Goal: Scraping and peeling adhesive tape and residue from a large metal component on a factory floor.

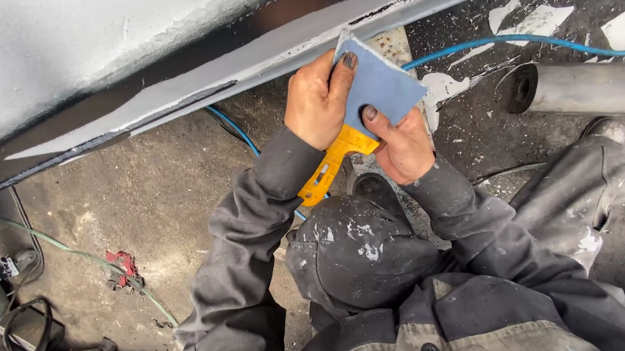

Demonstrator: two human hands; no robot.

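Observation:
My left hand (316, 102) and my right hand (400, 144) both grip a wide putty knife (379, 83) with a blue-grey blade and a yellow handle (330, 168). The left thumb presses on the blade's face, and the right thumb rests on its lower edge. The blade's top edge touches the grey lower sill of a car body (246, 66) coated in filler. My knees in dark, paint-spattered work trousers fill the lower middle of the view.
A blue hose (537, 39) runs along the dirty concrete floor under the sill. A grey metal pipe (585, 87) lies at the right. Dried filler flakes are scattered nearby. A green cord, red scraps (121, 266) and dark tools lie at the lower left.

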